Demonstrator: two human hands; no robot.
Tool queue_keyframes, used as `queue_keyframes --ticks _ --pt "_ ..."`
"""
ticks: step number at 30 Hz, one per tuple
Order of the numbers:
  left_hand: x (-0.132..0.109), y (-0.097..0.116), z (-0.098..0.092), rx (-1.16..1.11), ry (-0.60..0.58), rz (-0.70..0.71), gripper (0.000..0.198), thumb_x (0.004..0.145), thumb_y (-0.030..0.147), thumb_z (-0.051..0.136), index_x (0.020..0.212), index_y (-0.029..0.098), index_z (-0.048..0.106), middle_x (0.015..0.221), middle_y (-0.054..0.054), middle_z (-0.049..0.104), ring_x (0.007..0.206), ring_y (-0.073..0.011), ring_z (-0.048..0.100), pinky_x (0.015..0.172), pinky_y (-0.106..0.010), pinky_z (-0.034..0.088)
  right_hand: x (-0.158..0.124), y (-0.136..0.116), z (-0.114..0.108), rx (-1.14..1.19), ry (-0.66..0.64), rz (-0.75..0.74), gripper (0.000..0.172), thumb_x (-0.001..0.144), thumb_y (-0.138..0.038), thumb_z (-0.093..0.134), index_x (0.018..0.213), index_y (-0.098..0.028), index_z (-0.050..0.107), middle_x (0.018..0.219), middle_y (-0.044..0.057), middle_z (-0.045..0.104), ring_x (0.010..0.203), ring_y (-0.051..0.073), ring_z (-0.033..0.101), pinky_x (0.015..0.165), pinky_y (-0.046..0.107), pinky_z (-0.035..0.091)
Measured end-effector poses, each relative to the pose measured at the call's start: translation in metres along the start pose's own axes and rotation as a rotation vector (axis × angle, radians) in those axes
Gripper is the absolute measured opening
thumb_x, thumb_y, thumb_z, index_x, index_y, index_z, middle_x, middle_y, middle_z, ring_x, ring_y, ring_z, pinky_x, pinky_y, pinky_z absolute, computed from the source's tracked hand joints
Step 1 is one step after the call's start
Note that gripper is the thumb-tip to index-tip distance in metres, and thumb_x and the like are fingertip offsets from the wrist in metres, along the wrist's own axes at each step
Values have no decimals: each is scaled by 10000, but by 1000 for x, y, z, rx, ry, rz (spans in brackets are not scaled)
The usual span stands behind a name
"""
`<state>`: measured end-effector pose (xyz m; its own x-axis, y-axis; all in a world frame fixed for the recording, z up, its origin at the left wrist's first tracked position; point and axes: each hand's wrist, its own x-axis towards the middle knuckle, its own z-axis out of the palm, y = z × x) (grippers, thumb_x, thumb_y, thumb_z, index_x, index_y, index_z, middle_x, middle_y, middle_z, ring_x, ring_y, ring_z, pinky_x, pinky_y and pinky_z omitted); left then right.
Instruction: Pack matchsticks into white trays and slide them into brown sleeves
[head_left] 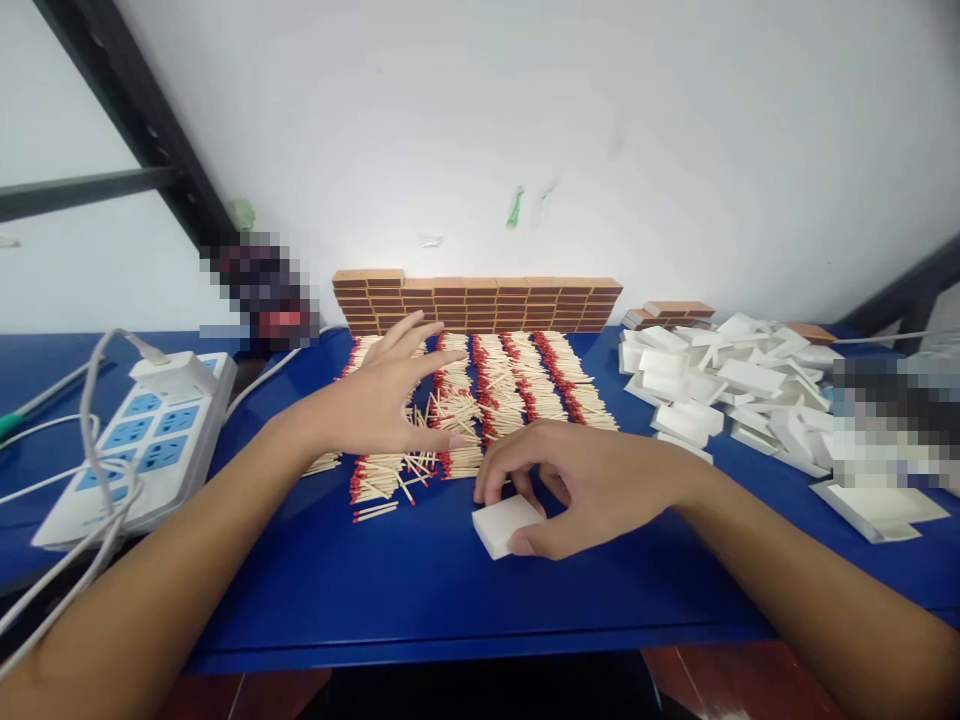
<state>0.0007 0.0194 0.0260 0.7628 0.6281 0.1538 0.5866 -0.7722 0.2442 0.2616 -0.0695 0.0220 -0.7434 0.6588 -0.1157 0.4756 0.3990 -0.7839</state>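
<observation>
Head view. Right hand: fingers curled over small white cardboard tray, thumb at its near edge, pinning it to blue tabletop just before the person. Tray contents: cannot tell. Left hand: fingers spread, hovering over rows of red-tipped wooden matches. Behind: stacked wall of brown matchbox sleeves. Right: loose heap of white trays, seemingly empty. Left: white-and-blue power strip.

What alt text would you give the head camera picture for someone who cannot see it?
A person's right hand grips a small white box on a blue table, while the left hand reaches open over rows of red-tipped matches.
</observation>
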Motion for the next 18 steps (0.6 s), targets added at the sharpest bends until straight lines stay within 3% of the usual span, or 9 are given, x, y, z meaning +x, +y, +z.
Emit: queue_keyframes --ticks 5,7,9,10,12,13,15,18 --pt "-1 -9 -12 26 85 -44 878 778 756 758 1505 300 568 1748 -125 248 1620 -480 86 1251 -752 186 -5 -3 -12 -39 37 -12 263 821 -334 791 1065 -238 792 1113 40 775 760 152 677 596 262 509" --pt "0 -12 -11 34 139 -38 775 810 699 762 1444 274 626 1714 -135 323 1610 -463 153 1256 -734 208 -13 -5 -28 -115 131 19 269 849 -405 783 1067 -249 792 1055 39 776 746 161 666 600 277 499" --pt "2 -15 -7 60 235 -13 614 867 612 745 1347 233 692 1645 -152 430 1584 -433 249 1261 -699 245 -29 0 -50 -229 382 103 317 872 -501 765 1064 -249 789 939 50 767 707 174 646 599 303 479" --pt "4 -16 -4 82 294 10 527 893 558 733 1291 212 720 1599 -160 484 1565 -415 296 1263 -675 267 -41 6 -64 -305 573 173 351 875 -541 758 1052 -239 786 880 61 755 681 182 631 603 321 468" --pt "6 -19 -1 132 403 74 381 924 448 708 1197 185 751 1503 -166 572 1520 -387 374 1256 -630 314 -67 23 -91 -498 976 366 392 847 -580 784 978 -210 777 812 100 733 679 213 618 631 364 447" --pt "7 -21 0 153 442 109 329 928 406 699 1162 182 759 1461 -162 605 1497 -376 404 1248 -611 334 -80 33 -103 -579 1096 493 401 789 -578 841 916 -204 769 766 114 717 679 235 617 639 383 438" --pt "8 -22 -1 172 492 155 255 931 355 682 1107 190 765 1392 -141 653 1448 -350 460 1228 -574 368 -98 53 -119 -602 1051 643 393 773 -599 854 864 -228 764 712 125 691 669 256 611 628 391 420" --pt "8 -23 -5 167 524 149 207 942 333 649 1075 216 757 1277 -103 710 1328 -306 555 1167 -509 428 -88 61 -116 -583 1023 509 334 816 -573 837 877 -257 751 759 122 714 673 255 599 631 384 418"
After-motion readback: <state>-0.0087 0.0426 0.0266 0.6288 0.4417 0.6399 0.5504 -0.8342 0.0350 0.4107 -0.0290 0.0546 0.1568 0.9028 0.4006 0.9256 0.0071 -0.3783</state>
